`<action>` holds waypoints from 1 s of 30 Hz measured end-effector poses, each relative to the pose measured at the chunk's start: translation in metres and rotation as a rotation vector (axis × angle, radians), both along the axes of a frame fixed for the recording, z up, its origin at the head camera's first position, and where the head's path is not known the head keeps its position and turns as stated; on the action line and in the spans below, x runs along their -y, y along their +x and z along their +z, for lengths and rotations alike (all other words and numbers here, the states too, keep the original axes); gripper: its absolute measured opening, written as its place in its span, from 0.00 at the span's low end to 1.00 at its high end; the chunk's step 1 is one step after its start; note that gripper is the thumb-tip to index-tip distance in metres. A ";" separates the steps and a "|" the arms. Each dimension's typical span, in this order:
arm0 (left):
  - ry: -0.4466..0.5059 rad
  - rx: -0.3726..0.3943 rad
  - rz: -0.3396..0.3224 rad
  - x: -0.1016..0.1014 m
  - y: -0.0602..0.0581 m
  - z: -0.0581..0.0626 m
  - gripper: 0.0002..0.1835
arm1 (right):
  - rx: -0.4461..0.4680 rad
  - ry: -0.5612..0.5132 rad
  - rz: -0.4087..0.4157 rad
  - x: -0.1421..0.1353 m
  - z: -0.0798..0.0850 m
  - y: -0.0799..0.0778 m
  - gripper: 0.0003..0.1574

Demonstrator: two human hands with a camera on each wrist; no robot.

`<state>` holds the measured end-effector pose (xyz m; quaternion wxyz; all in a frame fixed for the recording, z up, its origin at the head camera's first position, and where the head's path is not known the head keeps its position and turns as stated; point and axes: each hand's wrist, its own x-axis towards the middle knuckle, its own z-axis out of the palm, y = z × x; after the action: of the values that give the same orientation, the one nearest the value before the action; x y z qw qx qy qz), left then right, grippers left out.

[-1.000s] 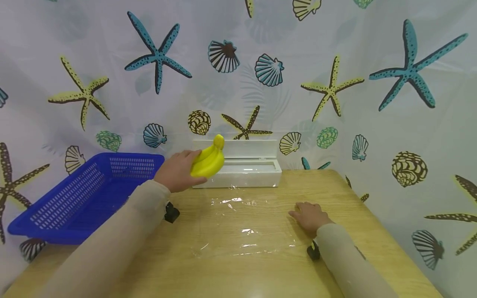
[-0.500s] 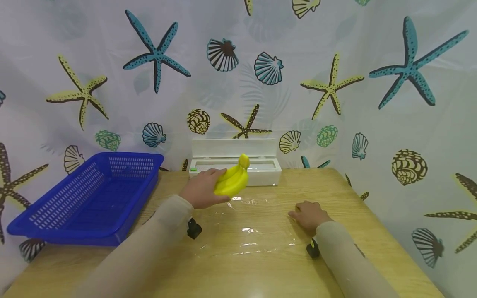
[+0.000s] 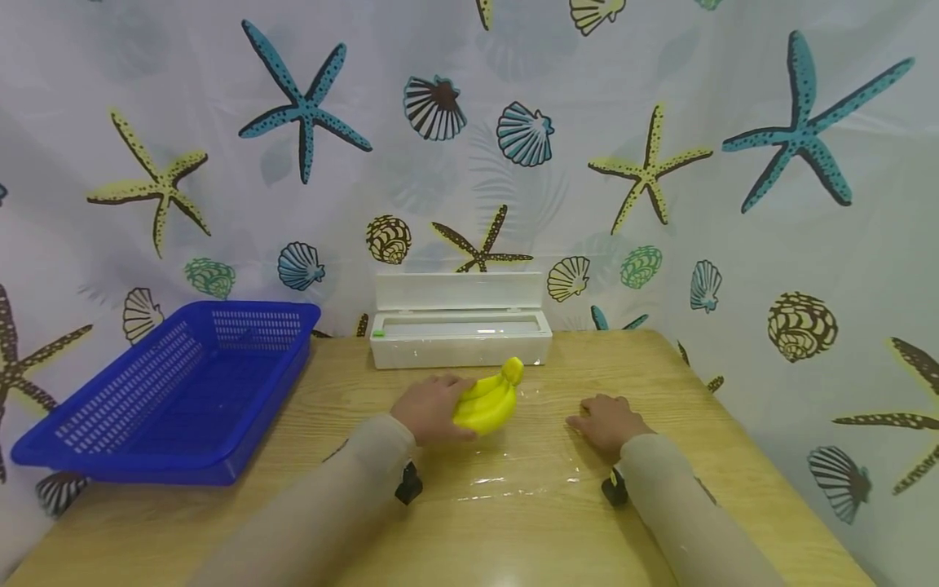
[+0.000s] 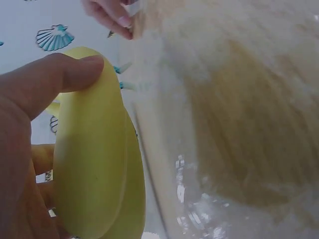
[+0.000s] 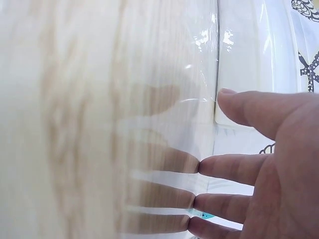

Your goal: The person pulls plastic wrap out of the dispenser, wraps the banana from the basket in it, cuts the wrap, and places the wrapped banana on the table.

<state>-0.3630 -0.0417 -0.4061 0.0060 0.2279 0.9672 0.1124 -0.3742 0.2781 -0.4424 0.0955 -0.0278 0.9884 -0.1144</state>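
Well, nearest to the person are 2 light sleeves (image 3: 315,505), w/ a small black device (image 3: 409,483) at each wrist. Under them is the wooden table (image 3: 455,558). In its middle part a sheet of clear film (image 3: 513,481) is spread flat, visible mostly by its shiny wrinkles.

On the person's L side stands the blue plastic basket (image 3: 172,470), w/ its long side going away from the viewer; the holed walls & the blue floor inside are seen from above.

The R hand (image 3: 607,424) is just at the R edge of the film, palm down, fingers relaxed & a bit apart; in the R wrist view the fingertips meet their own reflection on the glossy surface.

The L hand (image 3: 434,408) reaches in from the L & grips the yellow banana bunch (image 3: 486,405), thumb on the near side, other fingers behind. The bunch is over the film, stem end pointing up, to the R & away; if it touches the film, I can't tell.

Farther, near the back edge, is a long white box (image 3: 455,352) w/ its lid (image 3: 460,292) raised upright behind; content of its slot is too small to tell. Last comes the white curtain (image 3: 330,204) w/ starfish & shell prints.
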 end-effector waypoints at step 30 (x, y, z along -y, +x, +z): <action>-0.039 -0.266 -0.145 -0.003 0.034 -0.006 0.29 | 0.023 -0.354 0.463 0.082 0.065 0.052 0.08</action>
<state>-0.3288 -0.0384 -0.4116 -0.1096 0.3099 0.9424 0.0616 -0.3224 0.1966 -0.3774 0.1240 -0.2676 0.9194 -0.2603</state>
